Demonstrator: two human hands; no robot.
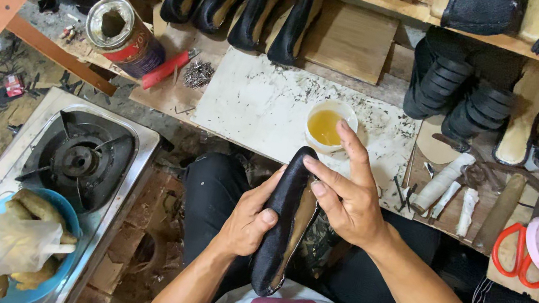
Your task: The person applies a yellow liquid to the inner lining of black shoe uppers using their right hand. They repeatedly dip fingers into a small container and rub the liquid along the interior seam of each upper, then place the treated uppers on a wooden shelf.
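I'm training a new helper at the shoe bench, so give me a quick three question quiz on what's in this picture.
1. True or false: the left hand grips the black shoe upper from its side.
2. Which thing stands on the white slab just beyond the right hand? A) a small cup of yellow liquid B) the red-handled scissors C) the open tin can
3. Fill in: left of the person's knees stands a gas ____, with a blue bowl resting on its near edge.

Key
1. True; thumb on top, and the right hand's fingers touch its sole edge.
2. A, the cup.
3. Stove; the bowl holds pale pieces.
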